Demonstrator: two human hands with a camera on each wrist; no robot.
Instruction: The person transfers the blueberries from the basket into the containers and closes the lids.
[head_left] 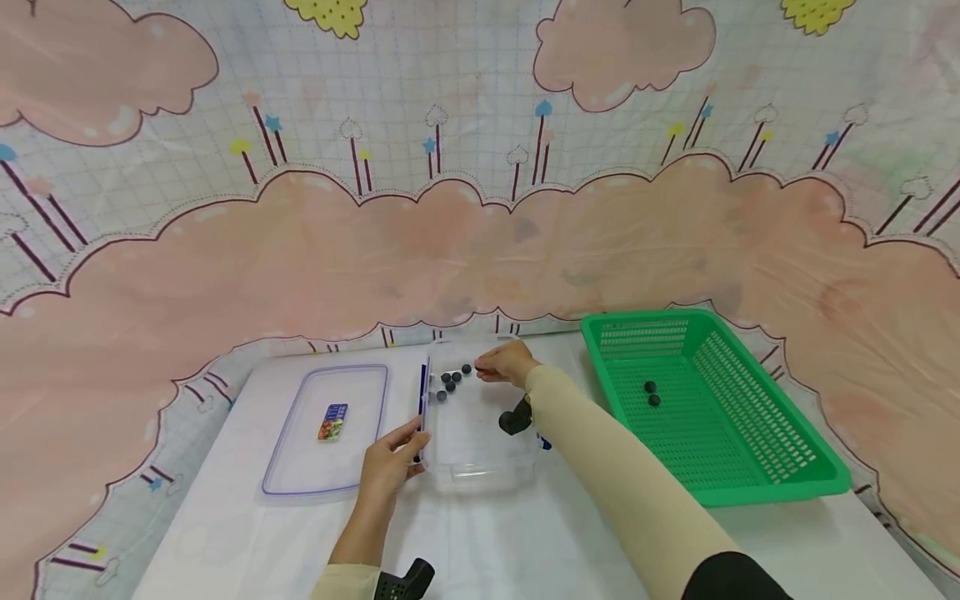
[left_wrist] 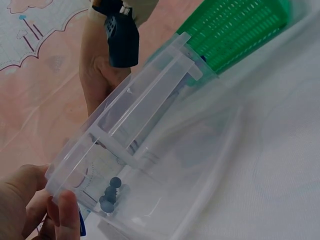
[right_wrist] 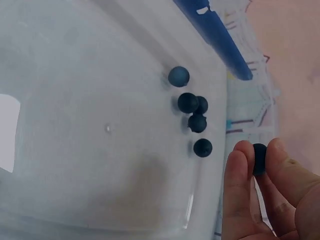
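Note:
A clear plastic box (head_left: 476, 442) stands at the middle of the table, with blue clips at its sides. My left hand (head_left: 388, 462) grips the box's left wall, thumb and fingers on either side of it. Several dark blueberries (right_wrist: 188, 103) lie inside the box, grouped toward its far left part in the head view. Over the box's far end, my right hand (head_left: 508, 364) pinches one blueberry (right_wrist: 259, 159) between thumb and fingertips. At the right, a green basket (head_left: 720, 496) has two blueberries (head_left: 654, 400) on its slatted floor.
Left of the box lies its clear lid (head_left: 300, 486) with a purple-blue rim and a colourful label (head_left: 332, 422). A white cloth covers the table (head_left: 225, 533). Behind it hangs a patterned backdrop (head_left: 450, 258). My right forearm (head_left: 622, 467) crosses between box and basket.

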